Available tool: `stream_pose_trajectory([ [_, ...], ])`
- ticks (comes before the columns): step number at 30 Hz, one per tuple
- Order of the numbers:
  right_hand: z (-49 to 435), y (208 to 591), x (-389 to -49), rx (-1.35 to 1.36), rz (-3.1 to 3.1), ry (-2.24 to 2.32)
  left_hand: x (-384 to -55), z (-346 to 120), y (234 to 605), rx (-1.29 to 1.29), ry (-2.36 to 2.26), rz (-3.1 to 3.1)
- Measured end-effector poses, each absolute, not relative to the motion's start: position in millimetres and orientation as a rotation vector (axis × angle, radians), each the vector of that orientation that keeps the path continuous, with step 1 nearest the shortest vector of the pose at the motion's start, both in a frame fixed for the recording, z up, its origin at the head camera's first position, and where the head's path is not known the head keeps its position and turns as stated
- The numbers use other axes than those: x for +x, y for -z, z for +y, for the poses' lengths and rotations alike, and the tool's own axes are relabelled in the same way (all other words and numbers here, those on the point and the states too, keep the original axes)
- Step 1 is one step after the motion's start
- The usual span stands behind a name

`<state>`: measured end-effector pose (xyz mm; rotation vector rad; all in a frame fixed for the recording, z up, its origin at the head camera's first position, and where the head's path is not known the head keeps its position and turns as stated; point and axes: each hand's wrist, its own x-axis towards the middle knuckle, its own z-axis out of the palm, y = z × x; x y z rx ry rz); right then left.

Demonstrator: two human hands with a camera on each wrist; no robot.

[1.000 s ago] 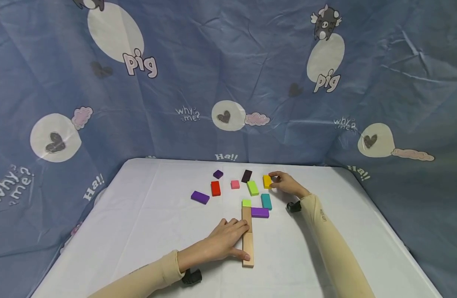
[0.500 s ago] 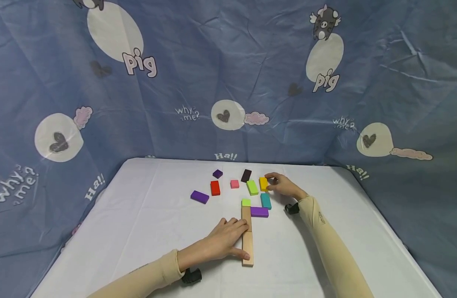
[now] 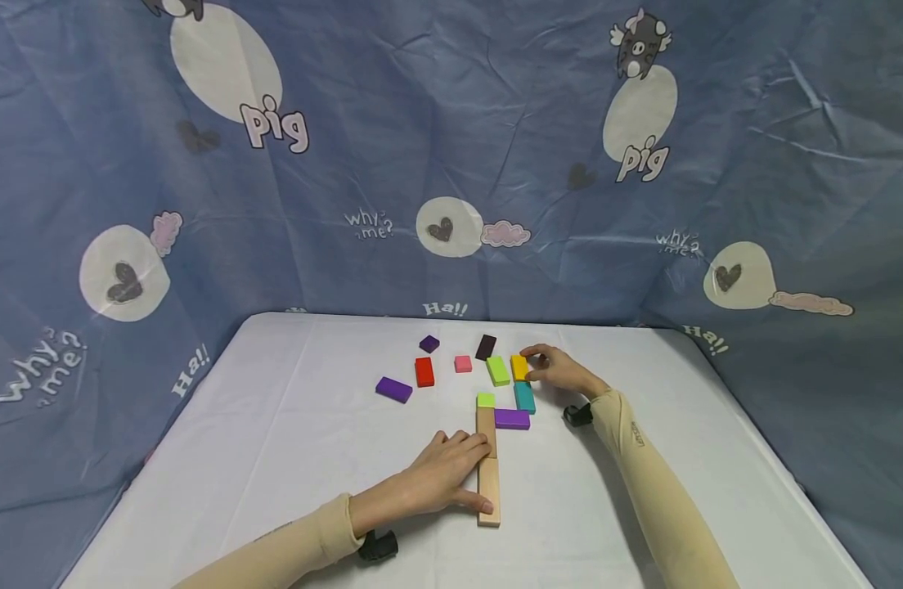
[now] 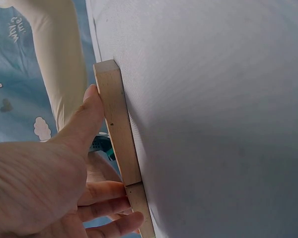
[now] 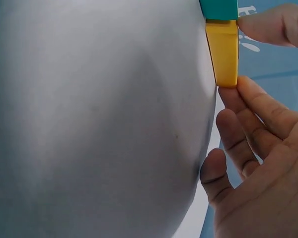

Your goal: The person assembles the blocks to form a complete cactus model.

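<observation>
My right hand [image 3: 558,370] pinches a yellow block [image 3: 520,367] between thumb and forefinger, one at each end. In the right wrist view, the near end of that yellow block [image 5: 223,54] meets the teal block [image 5: 219,9], with the thumb at their joint. A purple block [image 3: 512,419] lies crosswise below the teal one. My left hand [image 3: 440,474] rests spread along two plain wooden blocks [image 3: 488,491] laid end to end. In the left wrist view, its thumb touches one wooden block [image 4: 116,124] and its fingers the other. A small lime block [image 3: 485,400] caps the row.
Around the far middle of the white table [image 3: 312,458] lie a lime block [image 3: 498,371], a black block [image 3: 486,347], a pink block [image 3: 462,364], a red block [image 3: 424,372] and two purple blocks, one small [image 3: 429,343] and one longer [image 3: 394,389]. A patterned blue cloth [image 3: 348,147] hangs behind.
My right hand has slid the yellow block left and then toward me, up against the teal block's far end. My left hand has stayed on the wooden blocks.
</observation>
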<state>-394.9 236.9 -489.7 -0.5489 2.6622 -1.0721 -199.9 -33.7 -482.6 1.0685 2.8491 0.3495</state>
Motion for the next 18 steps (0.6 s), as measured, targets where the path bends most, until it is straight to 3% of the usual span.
stream_pose_trajectory([
  [18,240.3,493.6,-390.4,-0.55,2.636,1.121,-194.2,-27.5,480.2,1.039,-0.345,2.851],
])
